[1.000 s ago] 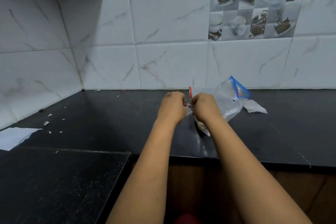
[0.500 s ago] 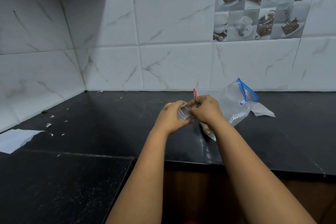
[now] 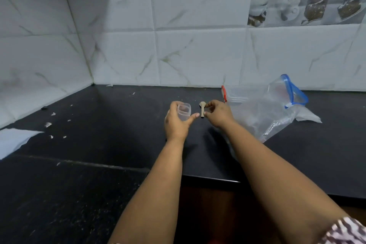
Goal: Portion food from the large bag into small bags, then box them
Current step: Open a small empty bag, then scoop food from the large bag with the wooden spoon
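Observation:
My left hand (image 3: pixel 177 120) grips a small clear bag (image 3: pixel 184 111) with its mouth held open. Just to its right, my right hand (image 3: pixel 217 114) pinches a small beige piece of food (image 3: pixel 202 110), upright, close to the bag's mouth but outside it. The large clear bag (image 3: pixel 267 113) with a blue zip rim lies crumpled on the black counter to the right of my right hand. Behind it stands a clear plastic box (image 3: pixel 235 95) with a red clip on its left side.
The black counter (image 3: pixel 118 125) runs into a tiled wall corner at the back left. White paper (image 3: pixel 13 140) and several small white scraps lie on the left. A white paper piece (image 3: pixel 309 118) lies beyond the large bag. A lower black surface (image 3: pixel 59 194) is in front.
My hands have drawn apart. The small bag now stands open in my left hand, and the beige piece shows between my right fingers. The camera has tilted down and closer.

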